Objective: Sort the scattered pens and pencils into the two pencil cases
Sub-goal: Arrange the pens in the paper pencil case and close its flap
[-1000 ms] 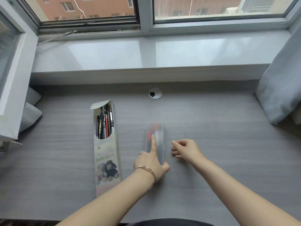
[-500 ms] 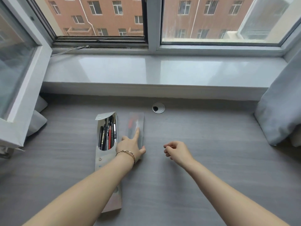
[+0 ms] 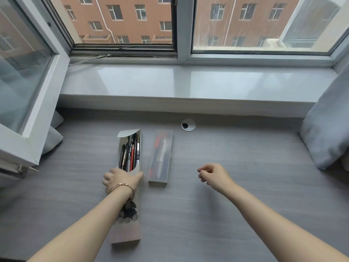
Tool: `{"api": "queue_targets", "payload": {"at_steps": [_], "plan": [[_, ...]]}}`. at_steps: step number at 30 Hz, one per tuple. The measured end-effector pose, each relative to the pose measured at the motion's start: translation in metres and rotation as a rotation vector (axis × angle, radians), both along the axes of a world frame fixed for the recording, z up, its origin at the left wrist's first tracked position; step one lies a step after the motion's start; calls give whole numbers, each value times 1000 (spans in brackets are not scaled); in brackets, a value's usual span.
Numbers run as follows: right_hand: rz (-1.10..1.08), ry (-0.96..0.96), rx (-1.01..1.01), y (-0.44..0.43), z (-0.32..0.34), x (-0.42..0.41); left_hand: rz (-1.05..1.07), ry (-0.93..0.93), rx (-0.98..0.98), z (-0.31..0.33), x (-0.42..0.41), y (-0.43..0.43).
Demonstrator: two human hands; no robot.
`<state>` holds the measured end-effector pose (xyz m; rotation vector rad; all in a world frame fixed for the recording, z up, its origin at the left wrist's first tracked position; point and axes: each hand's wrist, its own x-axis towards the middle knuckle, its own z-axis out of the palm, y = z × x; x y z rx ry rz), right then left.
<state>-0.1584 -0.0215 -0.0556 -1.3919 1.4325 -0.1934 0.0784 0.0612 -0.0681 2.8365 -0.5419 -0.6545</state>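
Two cases lie side by side on the grey desk (image 3: 245,214). The long cardboard pencil case (image 3: 125,233) on the left has its flap open, with several dark and red pens and pencils (image 3: 130,154) inside. My left hand (image 3: 121,179) lies across its middle, fingers and thumb wrapped around its sides. Just to the right sits the translucent plastic case (image 3: 160,157), lid closed, with red, white and dark pens showing through. My right hand (image 3: 213,175) hovers over the desk right of it, fingers loosely curled, holding nothing.
A round cable grommet (image 3: 188,125) sits in the desk behind the cases. A glossy window sill (image 3: 188,82) runs along the back. An opened window sash (image 3: 28,82) juts in at the left. Grey curtains hang at the right (image 3: 324,138) and the left (image 3: 52,137).
My left hand pushed the plastic case left beside the cardboard case, then let go and moved onto the cardboard case. My right hand drew back to the right. The camera tilted up.
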Motion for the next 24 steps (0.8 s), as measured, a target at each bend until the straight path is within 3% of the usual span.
{"api": "queue_targets", "payload": {"at_steps": [5, 8, 15, 22, 24], "plan": [[8, -47, -51, 10, 15, -3, 26, -9, -127, 8, 11, 12], [58, -36, -200, 15, 34, -4, -198, -103, -217, 24, 2, 18], [263, -103, -730, 34, 59, -18, -871, -34, -335, 47, -60, 18], [-1, 50, -611, 70, 17, -65, -1168, 88, -191, 9, -103, 31], [-131, 67, -477, 68, 10, -80, -1198, 117, -186, 4, -102, 34]]}}
